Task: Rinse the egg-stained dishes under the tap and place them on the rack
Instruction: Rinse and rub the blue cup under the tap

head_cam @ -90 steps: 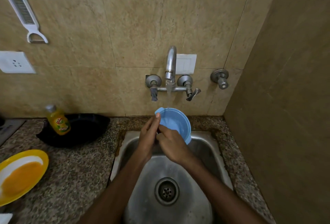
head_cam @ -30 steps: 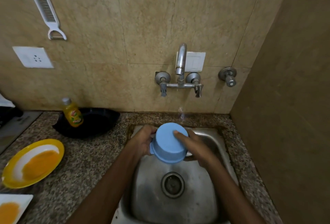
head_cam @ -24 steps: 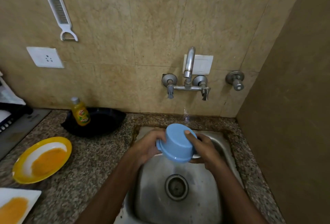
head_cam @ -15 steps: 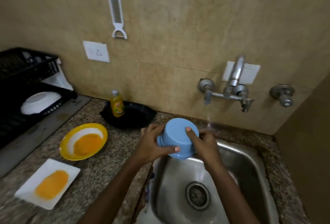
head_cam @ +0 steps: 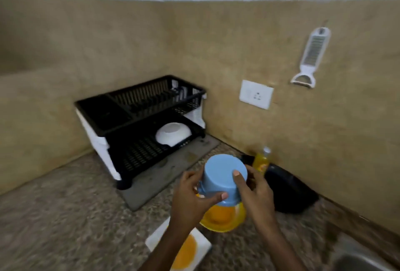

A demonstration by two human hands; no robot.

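Both hands hold a light blue bowl [head_cam: 223, 177] upside down, above the granite counter. My left hand [head_cam: 192, 197] grips its left side and my right hand [head_cam: 253, 188] its right side. Beneath it lies a yellow plate [head_cam: 225, 216] smeared with orange egg. A white square plate [head_cam: 186, 247] with an egg stain sits nearer me, partly behind my left forearm. The black two-tier dish rack [head_cam: 138, 119] stands in the corner at the back left, with a white bowl [head_cam: 173, 134] upside down on its lower tier.
A grey mat [head_cam: 164, 175] lies under the rack. A yellow soap bottle [head_cam: 260, 160] and a black pan [head_cam: 290, 193] stand by the wall on the right. A socket [head_cam: 256, 94] and a white grater [head_cam: 311, 56] are on the wall. The sink's corner [head_cam: 363, 260] shows bottom right.
The tap was running on the bowl, then stopped. Both hands turned the bowl upside down and carried it left, away from the sink and over the counter. The view swung left onto the rack.
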